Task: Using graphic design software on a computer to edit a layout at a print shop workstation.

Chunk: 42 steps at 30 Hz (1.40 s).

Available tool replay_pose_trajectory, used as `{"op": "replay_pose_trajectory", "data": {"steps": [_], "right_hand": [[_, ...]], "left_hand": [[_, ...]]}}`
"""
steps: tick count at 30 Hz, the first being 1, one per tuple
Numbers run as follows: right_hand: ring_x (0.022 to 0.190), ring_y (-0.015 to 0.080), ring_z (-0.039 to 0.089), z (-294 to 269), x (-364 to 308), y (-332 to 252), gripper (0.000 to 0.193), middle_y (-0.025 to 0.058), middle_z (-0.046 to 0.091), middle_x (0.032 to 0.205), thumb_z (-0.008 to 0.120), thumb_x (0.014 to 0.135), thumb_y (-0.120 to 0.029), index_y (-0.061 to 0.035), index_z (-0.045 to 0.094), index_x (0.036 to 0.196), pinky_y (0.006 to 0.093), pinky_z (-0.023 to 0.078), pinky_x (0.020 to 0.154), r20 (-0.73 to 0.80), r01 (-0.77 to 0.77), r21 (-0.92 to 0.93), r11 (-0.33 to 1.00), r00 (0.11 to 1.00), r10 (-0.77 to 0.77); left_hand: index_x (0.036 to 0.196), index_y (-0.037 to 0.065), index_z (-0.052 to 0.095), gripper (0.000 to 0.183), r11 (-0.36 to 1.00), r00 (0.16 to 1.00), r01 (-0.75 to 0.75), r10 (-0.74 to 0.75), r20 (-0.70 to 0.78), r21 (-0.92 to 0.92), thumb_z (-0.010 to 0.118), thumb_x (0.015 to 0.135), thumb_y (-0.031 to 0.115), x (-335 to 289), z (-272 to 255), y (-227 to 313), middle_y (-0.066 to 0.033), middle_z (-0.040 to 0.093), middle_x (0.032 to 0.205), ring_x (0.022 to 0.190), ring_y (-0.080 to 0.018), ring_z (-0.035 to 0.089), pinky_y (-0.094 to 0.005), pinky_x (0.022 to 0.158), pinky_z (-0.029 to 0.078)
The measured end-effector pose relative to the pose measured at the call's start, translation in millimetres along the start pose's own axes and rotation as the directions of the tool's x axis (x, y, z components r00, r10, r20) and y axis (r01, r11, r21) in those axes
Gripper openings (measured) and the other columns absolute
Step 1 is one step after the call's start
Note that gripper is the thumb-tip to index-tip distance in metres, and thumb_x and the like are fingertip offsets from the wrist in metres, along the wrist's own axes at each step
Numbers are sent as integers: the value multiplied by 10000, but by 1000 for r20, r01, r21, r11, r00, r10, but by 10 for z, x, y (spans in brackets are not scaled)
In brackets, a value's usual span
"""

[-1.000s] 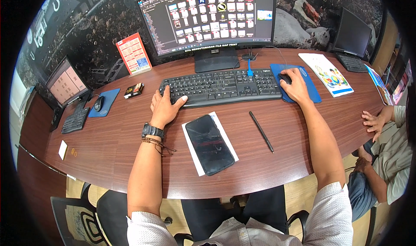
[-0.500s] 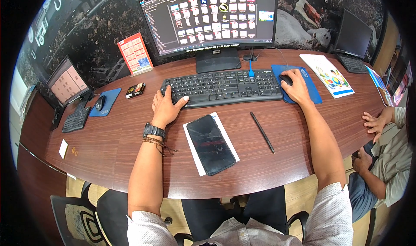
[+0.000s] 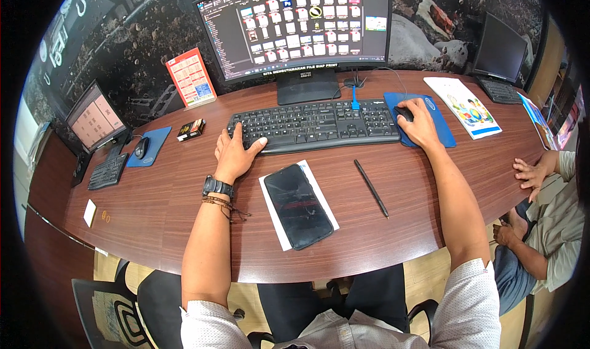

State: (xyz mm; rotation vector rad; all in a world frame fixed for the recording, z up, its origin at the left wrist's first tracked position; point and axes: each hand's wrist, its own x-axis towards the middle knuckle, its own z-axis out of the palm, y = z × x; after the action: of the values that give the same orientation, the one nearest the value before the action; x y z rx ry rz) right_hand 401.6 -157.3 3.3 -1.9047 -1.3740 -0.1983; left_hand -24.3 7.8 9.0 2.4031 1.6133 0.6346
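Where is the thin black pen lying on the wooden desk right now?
In the head view, the thin black pen lies right of centre on the wooden desk, between the black smartphone on white paper and the person's right forearm, just in front of the black keyboard.

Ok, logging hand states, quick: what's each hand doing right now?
Left hand: open, fingers resting on the black keyboard's left end.
Right hand: closed over the black mouse.

Black keyboard [image 3: 313, 126] lies flat, centred on the counter; small black mouse [image 3: 404, 112] just right, on blue pad [image 3: 439, 128].
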Motion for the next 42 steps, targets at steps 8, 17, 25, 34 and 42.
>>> {"op": "replay_pose_trajectory", "data": {"steps": [8,17,25,34,42], "right_hand": [[1138,351,568,1,0,-9,357,153,567,1182,643,798,-192,-56,662,1128,430,465,985,-6,9,10,1000,1000,-9],[1134,351,574,-1,-1,-16,356,156,565,1195,646,801,-184,-59,663,1135,419,469,986,9,21,25,999,1000,-21],[1143,355,570,6,7,14,358,163,559,1207,648,806,-193,-62,663,1139,423,466,993,18,30,11,1000,999,-30],[1145,352,569,0,7,4,364,154,559,1208,656,805,-195,-66,658,1145,424,465,992,20,18,3,1000,1000,-18],[1142,348,572,2,5,-1,372,149,559,1214,657,805,-202,-68,662,1153,418,468,991,20,17,5,1000,1000,-17]], "left_hand": [[1491,4,367,954,1000,1000,-2,2,-7,-3,644,845,649,2,2,-7,-370,276,1504,1423,-494,240,-570,1139,224],[1497,10,360,963,1000,1000,-8,8,-1,-11,636,843,661,8,10,-22,-376,256,1513,1430,-497,223,-572,1145,212],[1502,20,356,966,1000,1000,4,-4,2,-8,637,840,666,3,2,-15,-373,253,1517,1434,-500,215,-573,1148,208],[1497,7,360,963,1000,1000,1,-1,0,-9,640,843,656,2,2,-9,-367,260,1516,1435,-489,219,-572,1145,215],[1496,7,363,958,1000,1000,-2,2,-8,1,643,844,651,7,5,-21,-369,269,1508,1431,-487,228,-568,1144,219]]}}
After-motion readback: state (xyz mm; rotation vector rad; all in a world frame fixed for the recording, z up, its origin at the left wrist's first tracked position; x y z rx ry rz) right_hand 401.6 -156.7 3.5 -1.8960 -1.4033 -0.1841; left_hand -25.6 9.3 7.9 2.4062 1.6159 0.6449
